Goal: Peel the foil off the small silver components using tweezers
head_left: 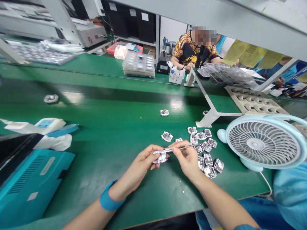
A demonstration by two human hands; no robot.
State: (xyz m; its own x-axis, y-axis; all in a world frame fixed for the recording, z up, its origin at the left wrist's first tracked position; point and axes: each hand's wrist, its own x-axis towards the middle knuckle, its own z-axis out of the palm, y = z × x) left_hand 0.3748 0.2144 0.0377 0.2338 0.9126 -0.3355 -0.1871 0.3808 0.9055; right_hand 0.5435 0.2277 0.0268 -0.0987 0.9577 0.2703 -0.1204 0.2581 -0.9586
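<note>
Checking the hands first: what does each one hold?

The left hand [141, 164] pinches a small silvery square part [161, 157] between thumb and fingers, low over the green bench mat [103, 182]. The right hand [188, 161] pinches slim steel tweezers [181, 148], their tips at the part's upper edge.

How will the part handle?

Judged by eye: light and thin, its foil-like rim probably easy to bend. Best taken by the rim, away from the shiny centre.

What lies around it?

A loose cluster of like parts [205, 148] sits just right of the right hand, near a pale blue desk fan [262, 142]. Exact material: cannot tell at this resolution.
</note>
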